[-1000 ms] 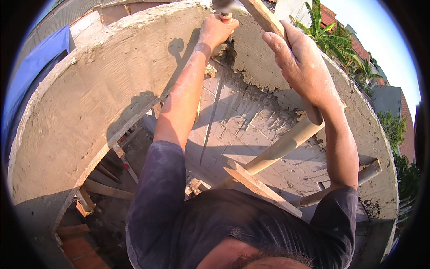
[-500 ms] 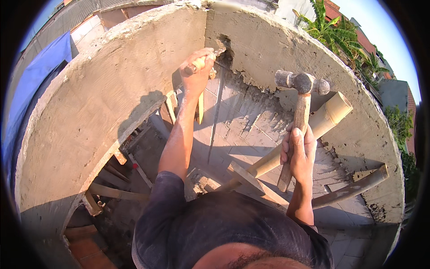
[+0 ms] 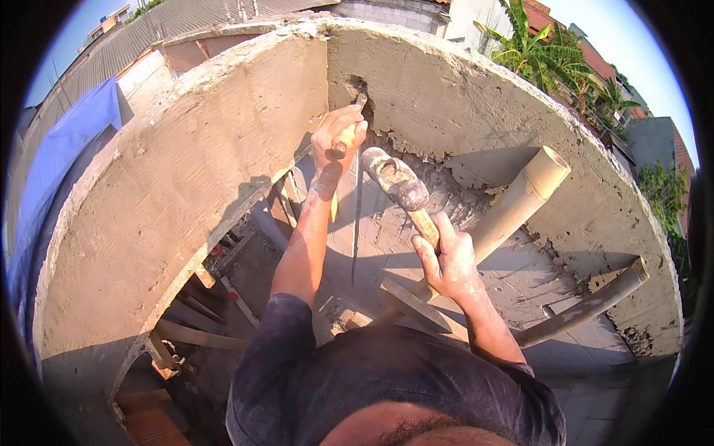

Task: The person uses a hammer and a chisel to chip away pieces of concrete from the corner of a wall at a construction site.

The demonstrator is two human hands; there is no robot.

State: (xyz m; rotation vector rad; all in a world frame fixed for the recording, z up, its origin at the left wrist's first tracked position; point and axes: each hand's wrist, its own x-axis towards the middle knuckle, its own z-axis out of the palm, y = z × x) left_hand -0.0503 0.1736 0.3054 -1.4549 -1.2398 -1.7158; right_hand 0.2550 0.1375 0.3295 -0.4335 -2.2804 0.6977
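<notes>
My left hand (image 3: 332,132) is wrapped round the light wooden handle of a chisel (image 3: 343,140). The metal blade points up and away, into a rough broken hole (image 3: 357,84) near the corner where two cement-plastered walls meet. In my right hand (image 3: 452,262) is a ball-peen hammer (image 3: 394,178), gripped by its wooden handle with the thumb along it. The worn grey hammer head hangs in the air just right of the chisel's handle end, apart from it as far as I can see. Pale dust coats both hands.
A thick bamboo pole (image 3: 532,186) slants up at the right, beside a crossing timber board (image 3: 420,306). Another pole (image 3: 587,305) leans on the right wall (image 3: 595,193). Chipped mortar edges the tiled surface (image 3: 372,245) below. At lower left, timbers stand under the left wall (image 3: 186,149).
The hammer has swung left and tilted over, from upright at the right to near the chisel. My left hand with the chisel sits slightly lower in view. The view has shifted a little.
</notes>
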